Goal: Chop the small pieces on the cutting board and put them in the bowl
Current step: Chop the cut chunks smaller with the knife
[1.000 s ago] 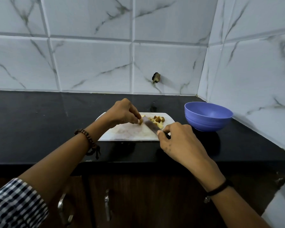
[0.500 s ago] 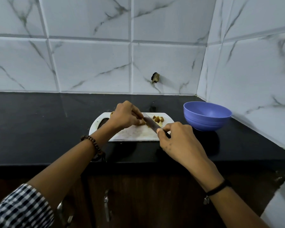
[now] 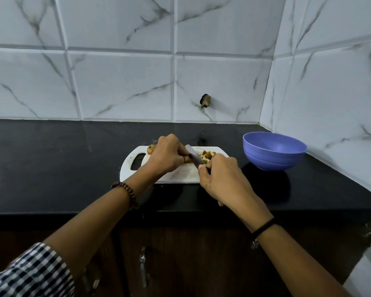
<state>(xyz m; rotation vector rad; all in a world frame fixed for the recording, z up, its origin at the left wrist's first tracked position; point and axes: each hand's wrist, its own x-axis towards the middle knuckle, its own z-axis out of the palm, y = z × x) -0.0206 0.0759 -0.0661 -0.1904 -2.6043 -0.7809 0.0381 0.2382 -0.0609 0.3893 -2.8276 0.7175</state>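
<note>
A white cutting board (image 3: 180,175) lies on the black counter. Several small yellow-brown chopped pieces (image 3: 207,155) are heaped at its far right. My left hand (image 3: 166,156) presses a piece against the board; that piece is mostly hidden under the fingers. My right hand (image 3: 221,179) grips a knife (image 3: 194,156), whose blade slants down right beside my left fingertips. A round brown piece (image 3: 151,149) sits at the board's far left, behind my left hand. The purple bowl (image 3: 273,151) stands to the right of the board, and no contents show in it.
The black counter (image 3: 62,163) stretches left of the board. White marble tiles close it off at the back and on the right, near the bowl. A small dark fitting (image 3: 205,101) sticks out of the back wall. Dark cabinet doors with handles (image 3: 143,266) sit below.
My left hand has shifted left along the board, uncovering the board's handle hole and the round piece. The knife stays beside my left fingers.
</note>
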